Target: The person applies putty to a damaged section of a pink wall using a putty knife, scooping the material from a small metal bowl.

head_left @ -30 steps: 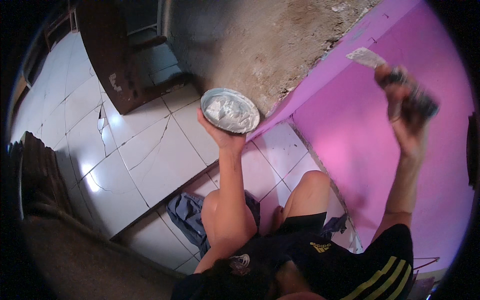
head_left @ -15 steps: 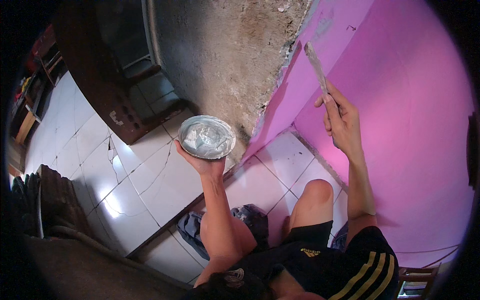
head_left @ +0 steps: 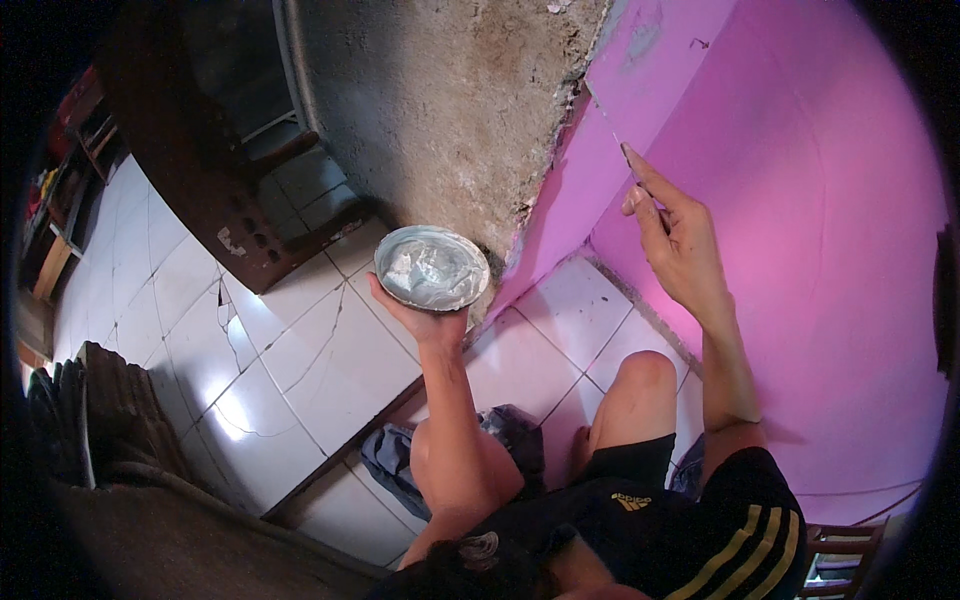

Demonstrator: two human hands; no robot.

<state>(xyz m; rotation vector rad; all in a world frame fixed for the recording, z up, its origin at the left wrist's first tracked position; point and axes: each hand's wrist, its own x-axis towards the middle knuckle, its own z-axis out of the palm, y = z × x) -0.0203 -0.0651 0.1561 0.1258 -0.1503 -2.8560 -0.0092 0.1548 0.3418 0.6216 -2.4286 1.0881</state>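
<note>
My left hand (head_left: pixel 432 324) supports a shallow round bowl (head_left: pixel 405 297) from below, its fingers mostly hidden under it. Wet whitish-grey paste (head_left: pixel 435 265) is smeared around inside. Raised at the right, my right hand (head_left: pixel 685 245) pinches a putty knife (head_left: pixel 607 118) between thumb and fingers. The blade appears nearly edge-on and points up and left. Its tip is at the ragged border between the rough bare wall (head_left: pixel 440 110) and the pink painted strip (head_left: pixel 665 70); whether it touches is hard to tell.
A pink wall (head_left: pixel 820 260) rises close on my right. Dark wooden furniture (head_left: pixel 200 160) stands at the far left, on cracked white floor tiles (head_left: pixel 310 350). A floor step edge (head_left: pixel 340 450) runs past my knees. Brown draped cloth (head_left: pixel 150 520) lies lower left, and a wooden chair (head_left: pixel 845 550) lower right.
The putty knife has turned from showing its flat side to nearly edge-on, its tip moving left to the wall's ragged border. The bowl has shifted slightly right with my left hand.
</note>
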